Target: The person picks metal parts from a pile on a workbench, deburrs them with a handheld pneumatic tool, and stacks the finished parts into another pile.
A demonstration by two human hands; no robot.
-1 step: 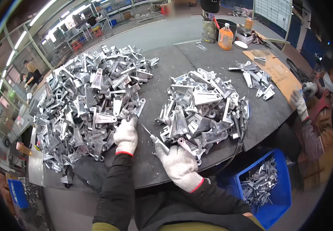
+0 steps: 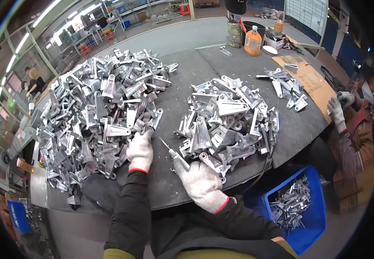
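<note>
I've got a blue bin (image 2: 317,213) low right; my right hand (image 2: 201,185) keeps its fingers wrapped round a slim pointed tool (image 2: 173,154). My left hand (image 2: 140,152) meets the large bracket heap (image 2: 100,108), grip I can't tell; the smaller bracket heap (image 2: 234,125) crowds right, orange bottle (image 2: 252,43) beyond. Both heaps: unmoved since last frame.

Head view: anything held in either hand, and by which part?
Right hand: slim pointed tool, by its thicker rear part, tip free. Left hand: at the left metal pile; whether it grips a part can't be told.
</note>
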